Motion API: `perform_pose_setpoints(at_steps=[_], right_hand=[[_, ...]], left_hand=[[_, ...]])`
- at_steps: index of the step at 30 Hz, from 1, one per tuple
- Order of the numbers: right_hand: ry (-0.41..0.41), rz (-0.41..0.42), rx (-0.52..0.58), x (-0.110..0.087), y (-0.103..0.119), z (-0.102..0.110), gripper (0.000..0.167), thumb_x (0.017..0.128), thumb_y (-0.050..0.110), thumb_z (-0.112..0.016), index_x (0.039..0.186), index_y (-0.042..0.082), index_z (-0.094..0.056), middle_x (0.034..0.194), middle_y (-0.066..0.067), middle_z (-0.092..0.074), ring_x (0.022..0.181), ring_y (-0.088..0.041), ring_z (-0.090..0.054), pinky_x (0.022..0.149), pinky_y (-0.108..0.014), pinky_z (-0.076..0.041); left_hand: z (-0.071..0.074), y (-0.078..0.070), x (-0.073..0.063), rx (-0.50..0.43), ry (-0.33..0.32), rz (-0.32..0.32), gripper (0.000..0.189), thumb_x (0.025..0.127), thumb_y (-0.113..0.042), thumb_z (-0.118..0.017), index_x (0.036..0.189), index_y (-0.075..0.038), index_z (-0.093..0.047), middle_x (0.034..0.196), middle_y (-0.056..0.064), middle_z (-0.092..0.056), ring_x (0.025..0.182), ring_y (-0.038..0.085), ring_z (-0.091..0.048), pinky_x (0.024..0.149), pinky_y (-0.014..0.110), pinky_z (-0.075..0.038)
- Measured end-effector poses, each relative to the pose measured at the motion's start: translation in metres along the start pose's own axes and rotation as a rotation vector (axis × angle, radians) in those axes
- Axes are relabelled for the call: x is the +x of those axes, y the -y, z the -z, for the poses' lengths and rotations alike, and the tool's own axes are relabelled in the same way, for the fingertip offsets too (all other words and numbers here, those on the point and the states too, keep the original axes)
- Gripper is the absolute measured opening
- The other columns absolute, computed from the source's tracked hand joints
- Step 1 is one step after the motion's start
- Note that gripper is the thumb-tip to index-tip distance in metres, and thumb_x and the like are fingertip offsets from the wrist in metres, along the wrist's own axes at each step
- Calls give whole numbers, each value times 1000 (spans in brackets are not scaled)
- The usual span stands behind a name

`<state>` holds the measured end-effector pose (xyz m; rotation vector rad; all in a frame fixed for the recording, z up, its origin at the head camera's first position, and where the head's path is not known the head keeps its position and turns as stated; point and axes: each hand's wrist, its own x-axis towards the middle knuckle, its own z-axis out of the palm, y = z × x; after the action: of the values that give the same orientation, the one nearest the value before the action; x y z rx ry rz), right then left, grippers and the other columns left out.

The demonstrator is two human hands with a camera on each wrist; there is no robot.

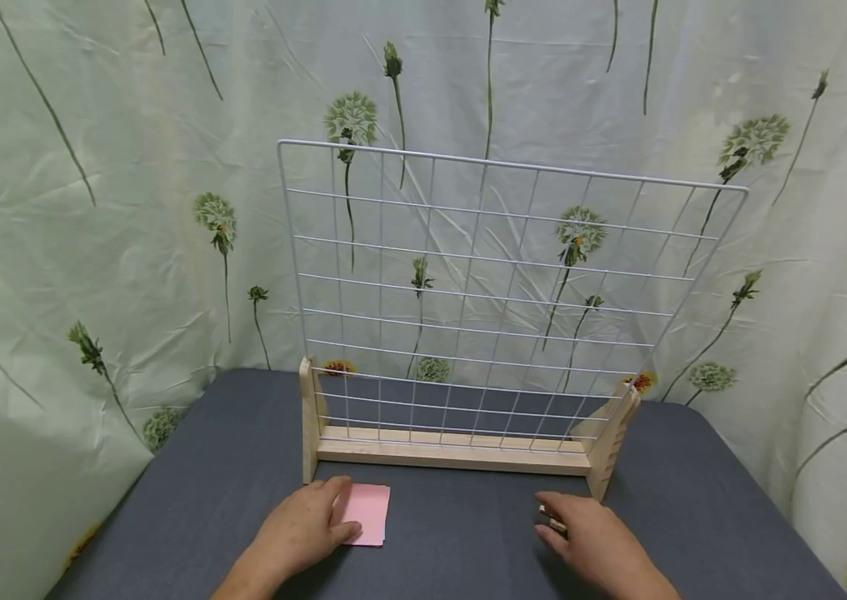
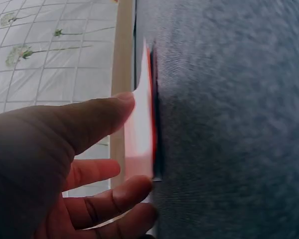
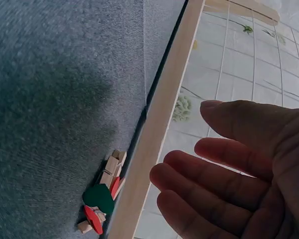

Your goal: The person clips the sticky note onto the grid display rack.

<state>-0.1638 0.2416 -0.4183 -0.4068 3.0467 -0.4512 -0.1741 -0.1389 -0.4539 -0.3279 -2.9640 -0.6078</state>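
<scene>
A small stack of square pink paper (image 1: pixel 365 515) lies on the table by the rack's left foot. My left hand (image 1: pixel 305 523) is over its left side, thumb and forefinger spread across the paper; in the left wrist view the thumb tip overlaps the pink top sheet (image 2: pixel 138 127), with a red edge beneath. My right hand (image 1: pixel 598 533) hovers, fingers loosely bent, above several wooden clothespins (image 1: pixel 554 523) near the rack's right foot. The right wrist view shows those clothespins (image 3: pixel 109 172) apart from the fingers, with a dark green piece (image 3: pixel 98 198) and red pieces among them.
A white wire grid (image 1: pixel 468 271) stands tilted in a wooden base (image 1: pixel 453 450) behind both hands. Dark grey cloth (image 1: pixel 461 550) covers the table. A pale curtain (image 1: pixel 131 250) with dandelion prints hangs behind and along the sides.
</scene>
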Motion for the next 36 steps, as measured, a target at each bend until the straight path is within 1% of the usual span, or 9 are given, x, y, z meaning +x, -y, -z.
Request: perform_pose_setpoints(at_steps=[2,6,9,16,22,27,30,34,36], right_hand=[[-10,4,-16,0,0,-1,35,85,23,-82,116,10,-71,102,-1,-76,83,-15,-72,72,-38,-58],[-87,-21,-96,-2,-2,-3,35,80,23,-86,111,15,-73,94,4,-71,79,-12,-66,71,-36,-55],[-135,-43,-148,-3,-5,-4,37,76,23,-89,108,16,-73,91,4,-67,77,-12,-63,70,-37,-54],[-104,-60,-136,0,-14,-10,37,73,21,-91,105,13,-72,89,0,-66,78,-20,-66,72,-45,-56],[-45,-79,-127,3,-17,-12,38,74,19,-90,109,12,-74,84,2,-65,76,-19,-66,72,-45,-56],[-57,-67,-136,2,-20,-13,35,74,16,-89,106,14,-75,81,4,-63,75,-16,-64,71,-43,-56],[-71,-55,-139,2,-21,-15,35,75,16,-89,105,14,-72,84,3,-64,76,-16,-64,70,-42,-56],[-109,-40,-147,1,-22,-17,36,78,18,-88,106,12,-68,90,-2,-64,77,-16,-64,69,-41,-55],[-120,-35,-151,2,-22,-18,32,79,18,-87,103,12,-66,89,-3,-61,75,-16,-62,68,-40,-54]], left_hand=[[-2,1,0,0,-5,-3,61,76,-36,-88,125,-9,-65,111,13,-73,99,32,-70,87,52,-54],[-5,3,0,10,6,8,65,75,-36,-88,127,-6,-64,113,15,-73,99,34,-69,86,54,-54],[-7,5,-1,10,4,16,65,75,-34,-89,127,-5,-64,112,16,-73,99,35,-69,85,56,-54],[-5,6,0,-11,1,34,65,74,-32,-90,126,-5,-63,111,15,-71,94,32,-69,85,53,-55],[-3,4,3,-33,-6,44,62,72,-29,-92,123,-8,-64,102,9,-66,80,25,-63,75,48,-53],[-3,2,7,-49,-2,37,55,72,-30,-92,116,-10,-64,100,7,-64,78,24,-60,72,47,-52],[-2,3,7,-75,1,39,53,71,-28,-92,112,-10,-64,97,5,-63,78,21,-58,72,44,-51],[1,7,5,-151,18,62,52,69,-25,-93,108,-11,-62,91,2,-60,77,16,-54,70,38,-47],[2,10,5,-188,34,85,52,68,-25,-94,107,-11,-61,88,1,-58,76,15,-52,68,35,-44]])
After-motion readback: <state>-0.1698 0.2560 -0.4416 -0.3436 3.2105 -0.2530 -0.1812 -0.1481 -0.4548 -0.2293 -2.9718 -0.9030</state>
